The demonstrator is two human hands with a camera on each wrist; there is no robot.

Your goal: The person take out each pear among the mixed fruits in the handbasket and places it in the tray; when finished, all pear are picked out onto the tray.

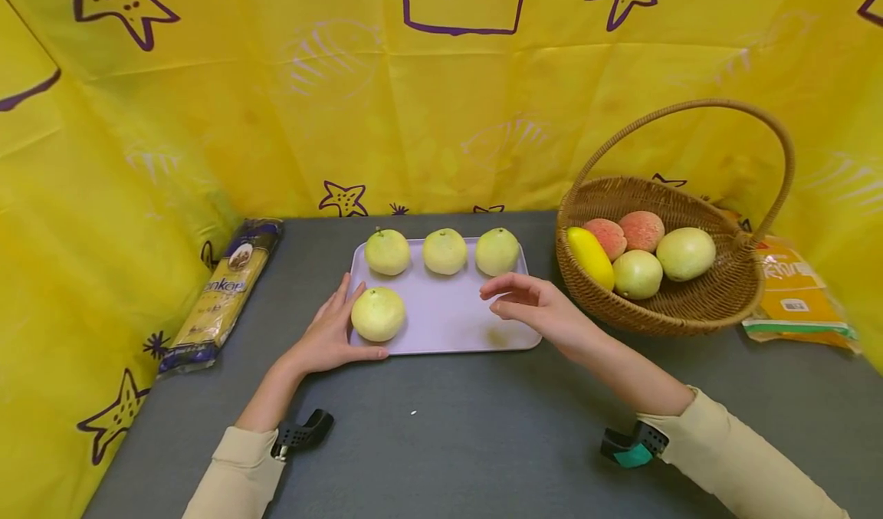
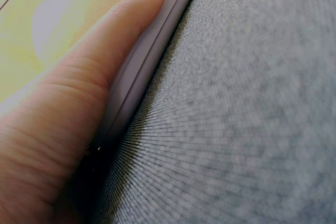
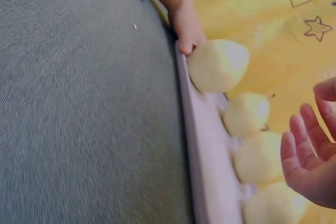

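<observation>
Here | head: basket [image 1: 717, 285], right hand [image 1: 541, 307] | left wrist: thumb [image 2: 102, 43] along tray [image 2: 137, 66]

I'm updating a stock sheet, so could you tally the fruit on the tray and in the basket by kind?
Yellow-green round fruits on the tray: 4
Pale green fruits in the basket: 2
Reddish peach-like fruits in the basket: 2
Long yellow fruit in the basket: 1
Total: 9
</observation>
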